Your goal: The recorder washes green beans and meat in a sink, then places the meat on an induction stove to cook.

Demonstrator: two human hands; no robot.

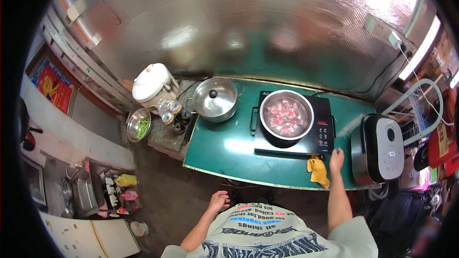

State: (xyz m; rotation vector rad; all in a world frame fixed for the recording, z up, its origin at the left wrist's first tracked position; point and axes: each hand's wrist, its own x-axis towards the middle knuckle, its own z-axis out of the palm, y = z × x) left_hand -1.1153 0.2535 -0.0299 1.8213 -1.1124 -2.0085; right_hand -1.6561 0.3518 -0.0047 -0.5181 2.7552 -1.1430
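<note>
On the black induction-style cooktop (319, 111) stands a steel pot (263, 120) without a lid, holding pieces of raw meat (285, 114) in liquid. My right hand (337, 160) is at the cooktop's front right corner, fingers curled; whether it touches the edge or holds anything is unclear. A yellow cloth (317, 172) lies just left of that hand, by the cooktop's front edge. My left hand (219, 200) hangs before my body, short of the table edge, its fingers loosely bent with nothing visible in them.
The green table (222, 150) also bears a lidded steel pot (215, 104) and, at right, a rice cooker (380, 148). To the left are drink cans (174, 114), a white lidded appliance (152, 84) and a steel bowl (133, 129) of green vegetables. A cable (416, 68) hangs from the wall socket.
</note>
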